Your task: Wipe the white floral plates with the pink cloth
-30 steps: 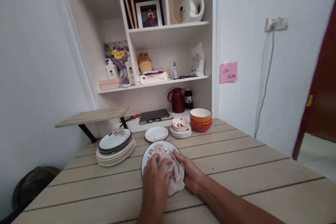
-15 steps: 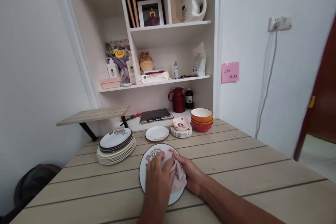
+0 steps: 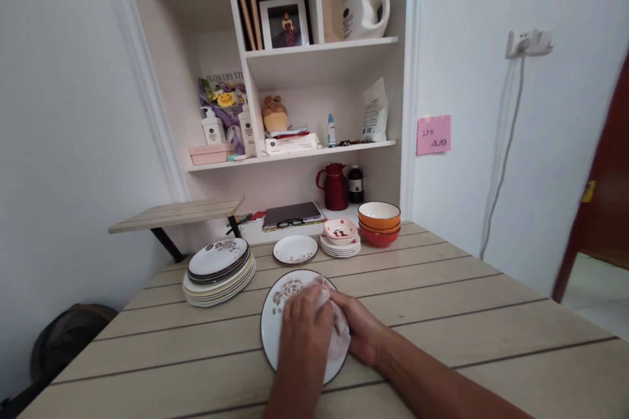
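Note:
A white plate point(image 3: 273, 330) with a dark rim and a brown flower pattern is in front of me at the table's near middle. My left hand point(image 3: 305, 327) is closed over a pale pink cloth point(image 3: 339, 340) and presses it on the plate's face. At the plate's right edge, my right hand point(image 3: 361, 327) grips the rim, its thumb over the cloth. The left hand covers part of the cloth, and the right fingers are hidden beneath the plate.
A stack of plates point(image 3: 219, 275) stands left on the wooden table point(image 3: 442, 294). Behind are a smaller plate point(image 3: 295, 249), small dishes point(image 3: 340, 249) and stacked bowls point(image 3: 379, 224). A low wooden shelf point(image 3: 177, 215) overhangs at left; a red jug point(image 3: 335, 186) stands at the back.
My left hand has slid slightly right across the plate with the cloth, uncovering more of the flower pattern. The right hand keeps its hold on the rim.

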A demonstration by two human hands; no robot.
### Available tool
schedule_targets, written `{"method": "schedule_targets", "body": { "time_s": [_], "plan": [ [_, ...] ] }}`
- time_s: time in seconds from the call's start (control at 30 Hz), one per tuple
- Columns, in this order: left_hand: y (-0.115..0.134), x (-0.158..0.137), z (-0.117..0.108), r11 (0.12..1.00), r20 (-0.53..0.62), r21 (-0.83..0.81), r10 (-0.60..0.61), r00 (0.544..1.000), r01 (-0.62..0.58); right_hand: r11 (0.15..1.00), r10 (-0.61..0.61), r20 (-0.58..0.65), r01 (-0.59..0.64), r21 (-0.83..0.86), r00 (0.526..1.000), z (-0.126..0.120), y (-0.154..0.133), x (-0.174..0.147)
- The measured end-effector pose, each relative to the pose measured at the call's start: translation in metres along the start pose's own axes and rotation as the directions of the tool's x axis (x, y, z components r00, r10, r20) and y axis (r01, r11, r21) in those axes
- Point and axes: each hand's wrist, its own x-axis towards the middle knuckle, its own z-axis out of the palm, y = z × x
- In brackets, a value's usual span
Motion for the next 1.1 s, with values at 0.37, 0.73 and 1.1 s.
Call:
{"method": "schedule_targets", "body": {
  "time_s": [0.37,0.73,1.1],
  "plan": [
    [0.007,-0.002,-0.003,0.998,-0.078,0.0,-0.057,0.995,0.057,1.0,0.024,0.044,-0.024,-0.014,0.999,0.0,0.0,-0.003],
    [-0.019,-0.002,-0.015,0.925,0.126,0.021,-0.379,0.917,0.38,0.999,-0.028,0.05,0.025,0.048,0.998,-0.003,0.0,0.004],
    [-0.013,-0.001,-0.014,0.922,0.318,-0.067,-0.342,0.884,0.381,0.998,0.007,0.008,-0.008,0.056,1.0,0.0,-0.004,-0.001]
  ]
}}
